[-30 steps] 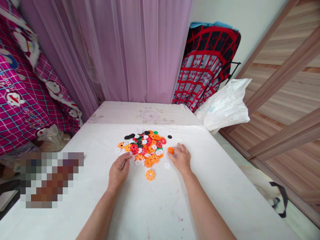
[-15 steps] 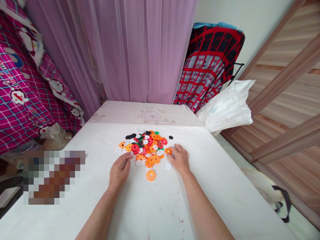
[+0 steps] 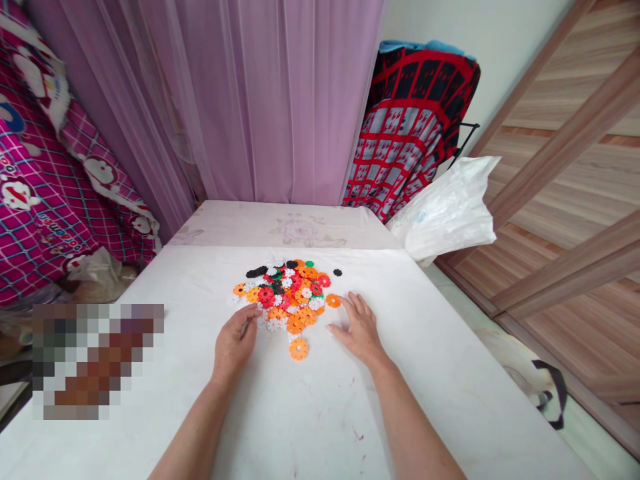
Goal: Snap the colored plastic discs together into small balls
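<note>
A heap of notched plastic discs (image 3: 295,283) in orange, red, white, black and green lies on the white-covered table. My left hand (image 3: 237,341) rests at the heap's near left edge, thumb and fingers drawn together beside a white disc (image 3: 259,307). Whether that disc is pinched in the fingertips is unclear. On the right, my right hand (image 3: 359,330) is low over the cloth with thumb and fingers apart. Just beyond its fingertips an orange disc (image 3: 333,301) lies flat. Another orange disc (image 3: 299,349) sits at the near end of the heap.
The table (image 3: 310,413) is covered in white cloth, with a floral strip (image 3: 300,230) at its far end. A white plastic bag (image 3: 445,210) hangs by the far right corner. One black disc (image 3: 338,273) lies apart from the heap. A purple curtain (image 3: 280,100) stands behind.
My right hand has let go of the orange disc, which now lies flat, and its fingers have spread. The loose white disc near it is no longer visible. My left hand keeps its pose.
</note>
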The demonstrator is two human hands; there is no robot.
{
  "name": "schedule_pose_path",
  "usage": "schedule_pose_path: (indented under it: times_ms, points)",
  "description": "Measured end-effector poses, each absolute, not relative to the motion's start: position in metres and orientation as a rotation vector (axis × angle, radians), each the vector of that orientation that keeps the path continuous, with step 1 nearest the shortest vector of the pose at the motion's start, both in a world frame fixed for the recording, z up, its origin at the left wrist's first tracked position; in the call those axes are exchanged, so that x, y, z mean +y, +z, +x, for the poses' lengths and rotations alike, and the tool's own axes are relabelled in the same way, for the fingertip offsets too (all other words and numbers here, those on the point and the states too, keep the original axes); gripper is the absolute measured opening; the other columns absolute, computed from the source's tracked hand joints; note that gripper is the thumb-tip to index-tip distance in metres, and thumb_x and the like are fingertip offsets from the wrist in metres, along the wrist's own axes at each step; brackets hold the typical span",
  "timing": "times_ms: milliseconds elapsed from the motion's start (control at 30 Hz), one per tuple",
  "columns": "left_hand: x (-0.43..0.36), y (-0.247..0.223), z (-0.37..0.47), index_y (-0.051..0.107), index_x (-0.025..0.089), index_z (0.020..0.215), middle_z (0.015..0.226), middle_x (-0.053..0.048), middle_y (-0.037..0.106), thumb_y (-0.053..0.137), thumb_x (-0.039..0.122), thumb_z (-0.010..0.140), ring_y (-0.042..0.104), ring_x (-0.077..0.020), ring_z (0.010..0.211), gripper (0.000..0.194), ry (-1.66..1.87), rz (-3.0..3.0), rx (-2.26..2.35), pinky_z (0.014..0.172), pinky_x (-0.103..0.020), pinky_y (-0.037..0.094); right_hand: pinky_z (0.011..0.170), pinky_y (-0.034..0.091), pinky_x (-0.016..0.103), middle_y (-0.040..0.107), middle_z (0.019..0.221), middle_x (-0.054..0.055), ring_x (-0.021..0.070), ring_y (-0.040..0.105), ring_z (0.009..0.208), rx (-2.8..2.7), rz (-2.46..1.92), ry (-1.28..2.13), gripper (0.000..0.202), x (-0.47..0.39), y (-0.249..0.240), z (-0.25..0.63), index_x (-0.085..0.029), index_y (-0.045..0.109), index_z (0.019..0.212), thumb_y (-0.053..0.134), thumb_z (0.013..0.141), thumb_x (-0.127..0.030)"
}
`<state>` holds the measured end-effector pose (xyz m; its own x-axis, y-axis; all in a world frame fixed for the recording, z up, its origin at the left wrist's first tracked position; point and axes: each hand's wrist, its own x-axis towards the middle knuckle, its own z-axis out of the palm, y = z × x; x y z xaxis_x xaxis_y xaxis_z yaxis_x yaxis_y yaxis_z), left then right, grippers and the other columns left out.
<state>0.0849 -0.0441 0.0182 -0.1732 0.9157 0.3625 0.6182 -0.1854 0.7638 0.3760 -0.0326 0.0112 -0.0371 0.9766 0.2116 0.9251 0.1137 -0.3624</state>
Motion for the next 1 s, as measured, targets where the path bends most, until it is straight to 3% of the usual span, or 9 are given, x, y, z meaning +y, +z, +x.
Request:
schedule_pose_path:
  times_ms: [400, 600, 767, 1000]
  points:
    - [-0.043, 0.015, 0.083, 0.066, 0.024, 0.092, 0.111, -0.004, 0.07, 0.045, 0.036, 0.083, 0.064, -0.0209, 0.105, 0.026, 1.288, 1.759, 1.769, 0.095, -0.037, 0.049, 0.107, 0.023, 0.051, 0.04, 0.145, 0.015, 0.032, 0.027, 0.137, -1.944, -1.921, 0.12, 0.064, -0.016, 0.016, 0.365, -0.02, 0.046, 0.136, 0.057, 0.081, -0.053]
    - [-0.042, 0.015, 0.083, 0.067, 0.024, 0.092, 0.111, -0.005, 0.07, 0.045, 0.036, 0.082, 0.065, -0.0215, 0.104, 0.027, 1.28, 1.749, 1.783, 0.095, -0.037, 0.049, 0.108, 0.026, 0.048, 0.038, 0.147, 0.012, 0.0298, 0.028, 0.137, -1.933, -1.847, 0.158, 0.06, -0.029, 0.013, 0.374, -0.023, 0.046, 0.136, 0.056, 0.081, -0.045]
    - [-0.042, 0.015, 0.083, 0.067, 0.024, 0.092, 0.111, -0.003, 0.07, 0.045, 0.036, 0.082, 0.064, -0.0203, 0.105, 0.027, 1.282, 1.75, 1.786, 0.094, -0.035, 0.049, 0.109, 0.023, 0.05, 0.039, 0.146, 0.009, 0.0308, 0.026, 0.138, -1.971, -1.785, 0.121, 0.047, -0.044, 0.014, 0.371, -0.026, 0.061, 0.118, 0.066, 0.073, -0.038]
    - [-0.043, 0.014, 0.083, 0.067, 0.023, 0.092, 0.113, -0.004, 0.069, 0.046, 0.037, 0.081, 0.064, -0.0205, 0.106, 0.027, 1.276, 1.735, 1.781, 0.095, -0.035, 0.049, 0.107, 0.024, 0.049, 0.047, 0.138, 0.006, 0.0292, 0.03, 0.135, -1.95, -1.806, 0.09, 0.019, -0.042, 0.015, 0.364, -0.026, 0.069, 0.094, 0.059, 0.08, -0.032]
